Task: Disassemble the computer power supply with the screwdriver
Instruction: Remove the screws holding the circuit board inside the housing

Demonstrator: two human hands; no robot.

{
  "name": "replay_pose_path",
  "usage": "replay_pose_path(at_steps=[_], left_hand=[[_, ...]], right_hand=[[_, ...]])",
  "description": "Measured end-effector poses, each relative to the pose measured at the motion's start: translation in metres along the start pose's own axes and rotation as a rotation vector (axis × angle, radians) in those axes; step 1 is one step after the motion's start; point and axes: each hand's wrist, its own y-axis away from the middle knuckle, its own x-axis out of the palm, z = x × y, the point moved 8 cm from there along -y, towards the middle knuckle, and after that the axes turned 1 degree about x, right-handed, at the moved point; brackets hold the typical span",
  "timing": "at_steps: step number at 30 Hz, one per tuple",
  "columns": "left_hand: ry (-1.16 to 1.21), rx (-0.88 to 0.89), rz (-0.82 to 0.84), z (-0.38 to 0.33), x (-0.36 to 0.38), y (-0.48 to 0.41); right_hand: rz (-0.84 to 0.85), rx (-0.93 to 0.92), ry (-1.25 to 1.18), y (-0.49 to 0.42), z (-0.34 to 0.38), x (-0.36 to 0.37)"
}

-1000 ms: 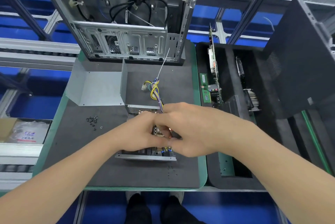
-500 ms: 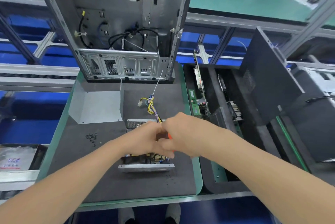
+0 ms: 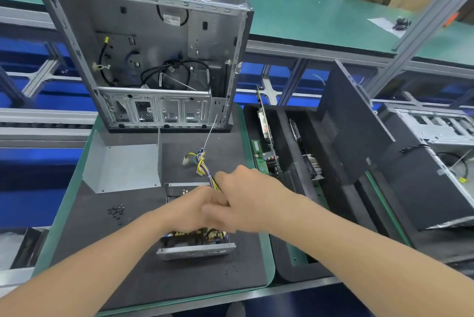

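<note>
The power supply [image 3: 197, 250] sits open on the dark mat [image 3: 154, 278], a little toward 5 o'clock from the mat's middle, with its metal front wall facing the person and its circuit board showing just behind that wall. Both hands meet right over it. The left hand [image 3: 202, 211] comes in from 7 o'clock with its fingers curled, and its knuckles press against the right hand [image 3: 246, 198], which reaches in from 4 o'clock, also curled, back upward. Whatever the fingers grip is hidden under the hands, so I cannot tell whether either one pinches anything.

A bundle of yellow, purple and black wires [image 3: 201, 165] runs out from under the right hand toward 12 o'clock and ends in a small white plug lying on the mat. At 10 o'clock from the power supply lies a bent grey metal cover [image 3: 125, 165], one side standing upright. At 9 o'clock a small cluster of dark screws [image 3: 116, 211] rests on the mat.

At 12 o'clock, at the far edge of the mat, stands an open computer case [image 3: 164, 42] with black cables inside. At 3 o'clock a black foam tray [image 3: 295, 273] holds circuit boards [image 3: 264, 122] set on edge, and a black side panel [image 3: 354, 132] leans beyond them.
</note>
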Motion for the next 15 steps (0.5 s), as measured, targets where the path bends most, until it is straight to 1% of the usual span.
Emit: replay_pose_path(at_steps=[1, 3, 5, 7, 9, 11, 13, 14, 15], left_hand=[[-0.006, 0.009, 0.016, 0.000, 0.002, 0.000], [-0.084, 0.028, 0.014, -0.002, 0.003, -0.001], [-0.101, 0.022, 0.001, 0.000, 0.002, -0.002], [-0.054, 0.005, 0.003, 0.005, 0.001, -0.002], [-0.013, -0.010, 0.001, 0.007, 0.001, -0.002], [-0.054, -0.021, -0.032, 0.009, -0.002, -0.001], [-0.111, -0.008, -0.050, 0.009, -0.002, 0.000], [-0.116, -0.004, -0.049, 0.009, 0.000, 0.000], [-0.101, -0.006, -0.048, 0.009, 0.001, 0.000]], right_hand=[[-0.018, 0.112, -0.002, -0.002, -0.005, 0.003], [0.059, 0.271, -0.030, -0.006, -0.010, 0.020], [0.134, 0.322, -0.071, -0.011, -0.012, 0.029], [0.172, 0.289, -0.044, -0.014, -0.012, 0.029], [0.174, 0.153, 0.052, -0.016, -0.004, 0.026], [0.180, -0.080, 0.191, -0.016, 0.013, 0.027], [0.231, -0.344, 0.366, -0.012, 0.026, 0.028], [0.256, -0.437, 0.424, -0.011, 0.028, 0.027], [0.268, -0.485, 0.452, -0.011, 0.027, 0.023]])
